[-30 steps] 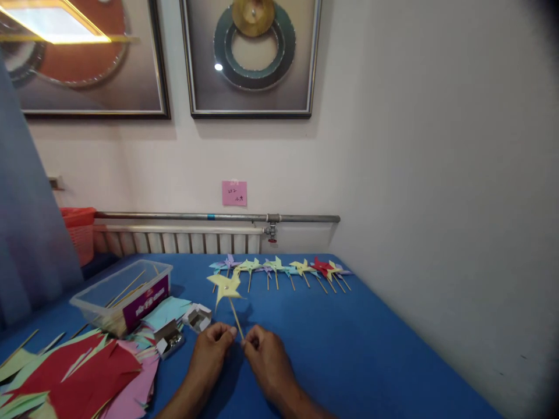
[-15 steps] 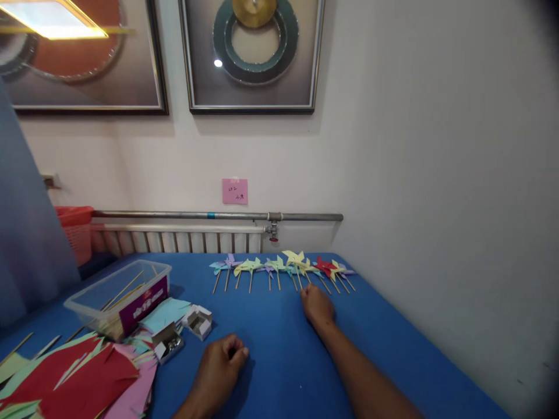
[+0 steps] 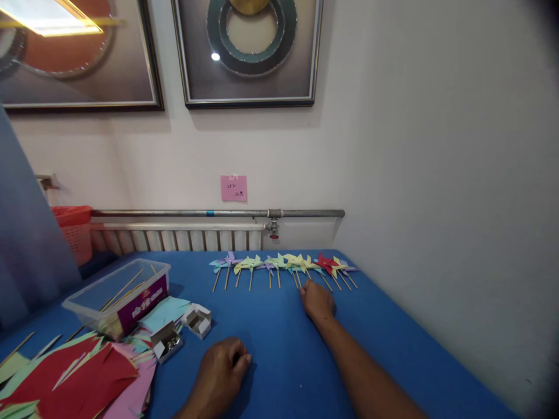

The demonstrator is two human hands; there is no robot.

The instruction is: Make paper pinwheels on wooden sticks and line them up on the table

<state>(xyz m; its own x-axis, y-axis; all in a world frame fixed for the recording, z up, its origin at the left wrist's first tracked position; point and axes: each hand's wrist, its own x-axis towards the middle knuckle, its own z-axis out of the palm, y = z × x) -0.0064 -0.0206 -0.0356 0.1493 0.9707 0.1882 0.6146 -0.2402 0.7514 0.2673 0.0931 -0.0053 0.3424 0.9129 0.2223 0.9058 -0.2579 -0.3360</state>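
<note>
On the blue tabletop, paper pinwheels in several colours lie in a row near the far edge, their sticks pointing toward me. My right hand reaches out to this row. Its fingers are closed at the lower end of the stick of a pale yellow pinwheel, whose head rests among the others. A red pinwheel lies just right of it. My left hand rests nearer to me, its fingers loosely curled in with nothing visible in them. Beyond it stands a small open white box.
A clear plastic tub with wooden sticks stands at the left. In front of it lie cut coloured paper sheets and a small box of metal pins. A pipe and radiator line the wall behind the table.
The pale yellow pinwheel's head has come down from a raised position to the level of the row. My right hand stays at its stick; my left hand has barely shifted.
</note>
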